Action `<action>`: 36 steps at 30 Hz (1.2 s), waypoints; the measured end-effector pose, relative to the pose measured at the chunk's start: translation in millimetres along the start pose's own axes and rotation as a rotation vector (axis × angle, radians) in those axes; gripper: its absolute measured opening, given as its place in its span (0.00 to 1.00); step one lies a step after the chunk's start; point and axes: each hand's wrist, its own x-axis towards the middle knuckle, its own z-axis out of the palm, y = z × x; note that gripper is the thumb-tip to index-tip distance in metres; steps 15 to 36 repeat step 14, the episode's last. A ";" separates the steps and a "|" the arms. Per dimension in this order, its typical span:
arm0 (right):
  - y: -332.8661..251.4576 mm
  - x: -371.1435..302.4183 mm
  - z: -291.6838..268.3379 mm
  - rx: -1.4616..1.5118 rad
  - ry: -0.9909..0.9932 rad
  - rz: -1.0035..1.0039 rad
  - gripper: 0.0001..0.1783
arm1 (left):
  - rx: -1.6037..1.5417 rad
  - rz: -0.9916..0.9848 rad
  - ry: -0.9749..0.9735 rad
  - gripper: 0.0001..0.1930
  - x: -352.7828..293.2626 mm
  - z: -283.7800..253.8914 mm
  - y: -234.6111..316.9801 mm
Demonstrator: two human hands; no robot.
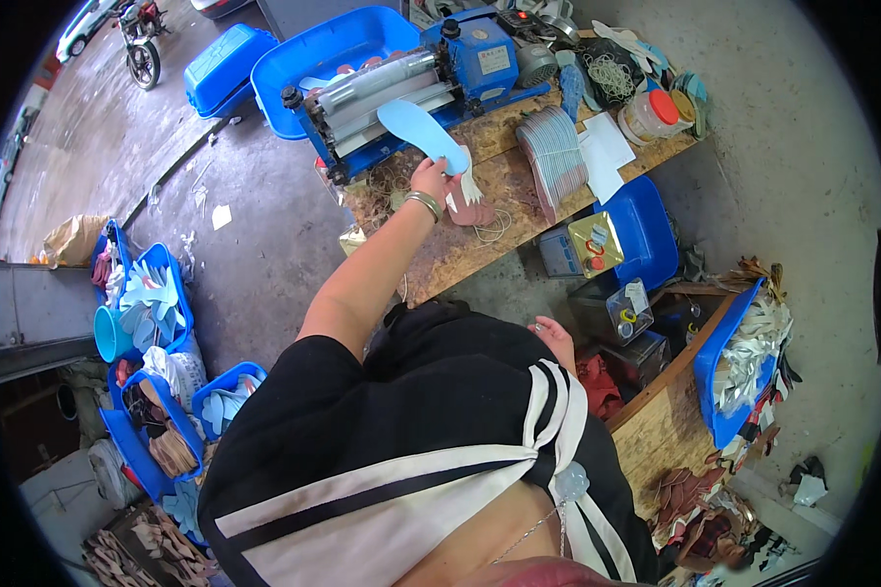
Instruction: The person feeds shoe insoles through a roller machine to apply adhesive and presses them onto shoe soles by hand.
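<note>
My left hand reaches over the workbench, its fingers closed on the near end of a light-blue insole. The insole's far end lies just in front of the metal rollers of a blue roller machine; whether it touches them I cannot tell. Below that hand, a few brownish-pink insoles lie on the bench beside loose string. My right hand hangs low near my body, partly hidden by my clothing, its visible fingers loosely bent with nothing seen in them.
On the wooden bench, a tied stack of insoles and red-lidded jars stand to the right. A large blue tub sits behind the machine. Metal cans stand beneath the bench's right side. Blue crates of cut pieces line the left.
</note>
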 end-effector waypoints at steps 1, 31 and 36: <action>-0.2 -0.2 -1.4 -0.026 0.003 -0.009 0.15 | -0.013 0.006 0.005 0.13 1.1 0.9 -0.2; 9.6 -33.7 -48.9 -0.085 0.115 -0.114 0.17 | -0.138 0.146 -0.217 0.17 82.2 14.0 6.2; 9.6 -33.7 -48.9 -0.085 0.115 -0.114 0.17 | -0.138 0.146 -0.217 0.17 82.2 14.0 6.2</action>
